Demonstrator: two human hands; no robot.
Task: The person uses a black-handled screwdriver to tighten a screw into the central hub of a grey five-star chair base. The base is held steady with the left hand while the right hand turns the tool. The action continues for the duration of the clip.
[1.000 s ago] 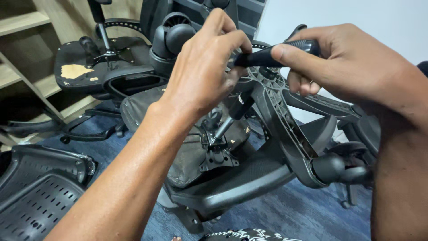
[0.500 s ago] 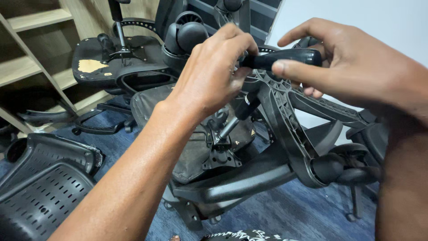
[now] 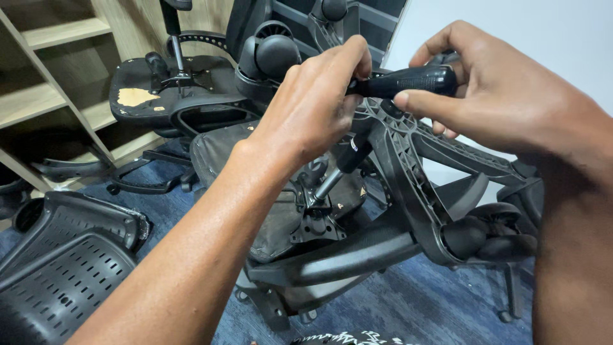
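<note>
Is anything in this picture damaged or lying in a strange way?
Yes. The chair seat at the back is torn, with yellow foam showing. The office chair under both hands lies overturned, its star base pointing up.

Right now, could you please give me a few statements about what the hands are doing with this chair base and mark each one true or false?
1. Both hands grip a black tool handle above the upturned chair base. True: the left hand is at its near end and the right hand pinches its far end.
2. The chair lies upside down, so its castors point upward. True: a castor sits high behind the left hand.
3. The floor is bare concrete. False: it is blue carpet.
4. A perforated black chair back lies at lower left. True.
5. The shelves at left are metal. False: they look wooden.
</note>
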